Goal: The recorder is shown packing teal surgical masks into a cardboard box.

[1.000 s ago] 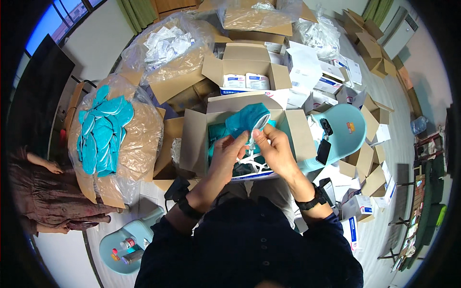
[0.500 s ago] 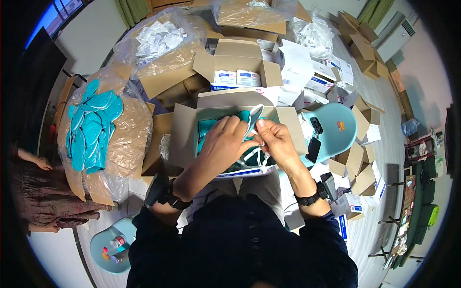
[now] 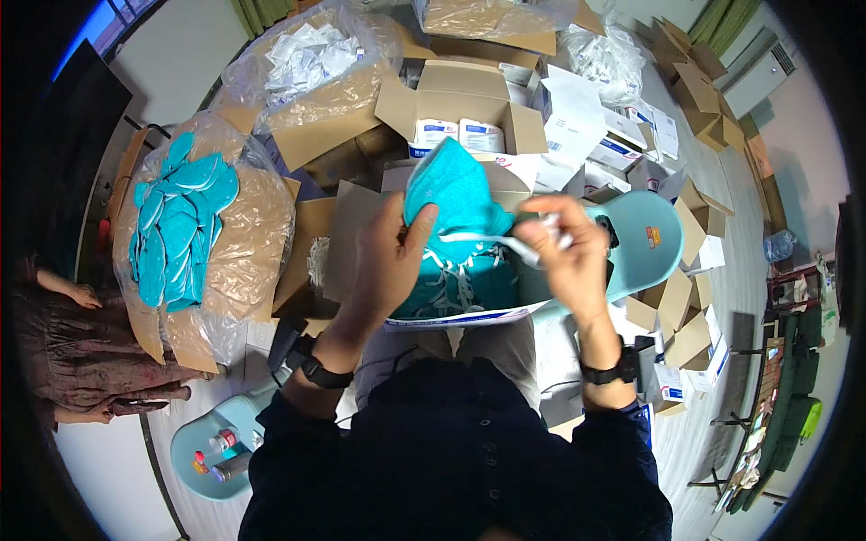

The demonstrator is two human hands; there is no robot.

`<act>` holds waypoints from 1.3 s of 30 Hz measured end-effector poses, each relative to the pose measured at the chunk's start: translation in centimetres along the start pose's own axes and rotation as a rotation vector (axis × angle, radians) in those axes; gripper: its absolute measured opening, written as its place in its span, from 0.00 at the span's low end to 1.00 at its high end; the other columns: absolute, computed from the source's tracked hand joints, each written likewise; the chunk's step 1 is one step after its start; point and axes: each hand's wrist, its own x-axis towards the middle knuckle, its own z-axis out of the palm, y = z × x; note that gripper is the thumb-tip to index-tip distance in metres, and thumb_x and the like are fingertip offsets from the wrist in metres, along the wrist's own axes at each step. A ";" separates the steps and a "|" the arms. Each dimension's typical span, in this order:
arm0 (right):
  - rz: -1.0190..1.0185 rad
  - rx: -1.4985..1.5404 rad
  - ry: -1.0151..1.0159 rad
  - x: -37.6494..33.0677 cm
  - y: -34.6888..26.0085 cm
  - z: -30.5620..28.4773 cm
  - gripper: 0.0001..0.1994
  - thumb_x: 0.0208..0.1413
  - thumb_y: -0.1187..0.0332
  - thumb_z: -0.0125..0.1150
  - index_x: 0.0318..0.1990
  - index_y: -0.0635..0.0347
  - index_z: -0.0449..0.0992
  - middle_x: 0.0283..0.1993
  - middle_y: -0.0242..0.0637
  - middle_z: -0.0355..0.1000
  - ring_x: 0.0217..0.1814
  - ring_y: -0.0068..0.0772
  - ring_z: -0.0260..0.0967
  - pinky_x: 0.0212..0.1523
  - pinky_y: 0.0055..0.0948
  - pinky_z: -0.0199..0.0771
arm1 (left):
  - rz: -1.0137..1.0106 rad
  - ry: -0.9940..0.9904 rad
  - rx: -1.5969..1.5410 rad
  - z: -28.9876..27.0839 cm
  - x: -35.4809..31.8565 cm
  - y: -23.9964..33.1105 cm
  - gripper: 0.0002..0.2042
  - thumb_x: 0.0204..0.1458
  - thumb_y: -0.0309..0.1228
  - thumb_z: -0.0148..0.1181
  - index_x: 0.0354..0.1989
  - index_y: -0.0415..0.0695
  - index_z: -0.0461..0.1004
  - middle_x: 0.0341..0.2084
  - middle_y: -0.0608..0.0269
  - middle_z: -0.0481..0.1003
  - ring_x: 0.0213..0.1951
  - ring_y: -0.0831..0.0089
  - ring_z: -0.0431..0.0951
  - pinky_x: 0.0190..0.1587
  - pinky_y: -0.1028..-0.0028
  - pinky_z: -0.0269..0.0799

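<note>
A teal pouch-shaped face mask with white elastic straps is up over an open carton in front of me. My left hand grips the mask's left side, thumb on its face. Pinched fingers of my right hand hold the white straps, drawn taut to the right of the mask; that hand is partly blurred. More teal masks with white straps lie inside the carton below, partly hidden by my hands and the raised mask.
Loose teal masks lie heaped on a plastic-lined carton at left, beside another person's hand. A carton with white packs stands beyond. Pale blue stools stand at right and lower left, the latter holding bottles. Cartons crowd the right.
The mask has been turned so its teal face shows and raised higher. My right hand has moved right, stretching the straps; my left hand has shifted left to the mask's side.
</note>
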 end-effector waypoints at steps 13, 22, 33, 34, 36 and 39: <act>0.203 0.769 -0.190 -1.4 -1.6 4.6 0.04 0.60 0.69 0.57 0.37 0.59 0.71 0.30 0.29 0.69 0.23 0.13 0.56 0.23 0.17 0.56 | -0.048 -0.027 -0.080 2.8 -1.9 -0.4 0.12 0.58 0.38 0.54 0.37 0.39 0.67 0.22 0.42 0.73 0.28 0.43 0.75 0.28 0.53 0.67; 0.315 0.620 -0.214 -1.9 -3.5 3.4 0.09 0.62 0.64 0.55 0.33 0.59 0.67 0.20 0.22 0.58 0.20 0.13 0.48 0.21 0.17 0.45 | 0.042 0.100 -0.071 0.4 -2.6 2.1 0.10 0.58 0.33 0.56 0.30 0.41 0.65 0.16 0.47 0.68 0.21 0.47 0.71 0.21 0.60 0.62; 0.375 0.394 -0.211 0.3 -3.6 1.7 0.20 0.58 0.52 0.60 0.46 0.60 0.72 0.26 0.21 0.61 0.24 0.11 0.51 0.24 0.15 0.48 | -0.126 0.250 -0.520 -7.9 1.0 -1.3 0.09 0.61 0.31 0.52 0.36 0.38 0.72 0.25 0.65 0.74 0.28 0.80 0.72 0.31 0.75 0.70; 0.319 0.409 -0.304 0.7 -3.9 2.9 0.29 0.55 0.45 0.61 0.52 0.62 0.72 0.27 0.21 0.61 0.24 0.11 0.52 0.26 0.14 0.49 | -0.097 0.129 -0.597 -6.7 1.1 -1.3 0.09 0.60 0.33 0.53 0.35 0.39 0.73 0.24 0.67 0.73 0.27 0.82 0.71 0.31 0.76 0.69; 0.305 0.451 -0.312 0.5 -4.5 4.9 0.24 0.56 0.51 0.63 0.50 0.63 0.73 0.33 0.25 0.70 0.32 0.14 0.63 0.34 0.15 0.62 | -0.071 -0.085 -0.427 -5.4 0.6 -0.3 0.12 0.58 0.36 0.57 0.33 0.38 0.73 0.20 0.70 0.70 0.25 0.85 0.66 0.27 0.74 0.65; 0.335 0.458 -0.178 0.6 -4.4 6.0 0.20 0.56 0.58 0.64 0.50 0.63 0.72 0.41 0.33 0.75 0.38 0.24 0.72 0.39 0.25 0.73 | -0.116 -0.246 -0.417 -5.3 0.7 -1.1 0.11 0.56 0.35 0.59 0.34 0.37 0.73 0.20 0.64 0.69 0.26 0.85 0.66 0.27 0.75 0.64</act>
